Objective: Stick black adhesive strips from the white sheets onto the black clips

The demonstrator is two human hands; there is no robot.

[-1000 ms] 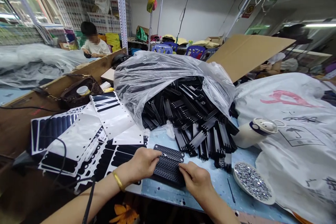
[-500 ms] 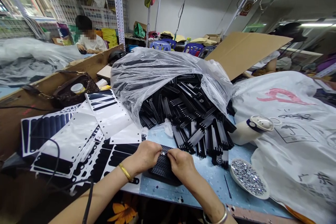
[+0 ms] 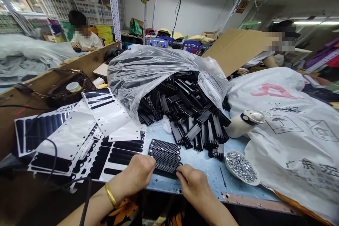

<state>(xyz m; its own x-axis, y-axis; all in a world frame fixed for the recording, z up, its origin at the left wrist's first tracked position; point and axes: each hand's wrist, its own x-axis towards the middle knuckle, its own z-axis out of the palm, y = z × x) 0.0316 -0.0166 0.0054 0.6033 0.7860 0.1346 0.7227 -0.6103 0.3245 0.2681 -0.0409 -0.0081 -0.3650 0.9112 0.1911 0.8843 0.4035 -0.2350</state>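
A black block with several rows of mesh-patterned strips (image 3: 164, 153) lies on the blue table, with small shiny studs at the row ends. My left hand (image 3: 140, 171), fingers curled closed, is at the block's lower left end; its fingertips are hidden. At the lower right end, my right hand (image 3: 194, 183) is closed in a pinch on the block's edge. Just behind them, many similar black slotted pieces (image 3: 190, 113) spill from a clear plastic bag (image 3: 148, 63). To the left lie white sheets with black strips (image 3: 124, 153).
On the right are a bowl of shiny stones (image 3: 241, 167), a thin dark stick (image 3: 222, 176), a cream flask (image 3: 245, 123) and a white sack (image 3: 280, 113). A brown bag (image 3: 70, 86) sits along the wooden board at left. Two other people (image 3: 82, 33) sit farther back.
My hands have moved apart and nearer to me, from the block's upper rows to the ends of its lower part. More of its patterned top now shows. The view has shifted slightly.
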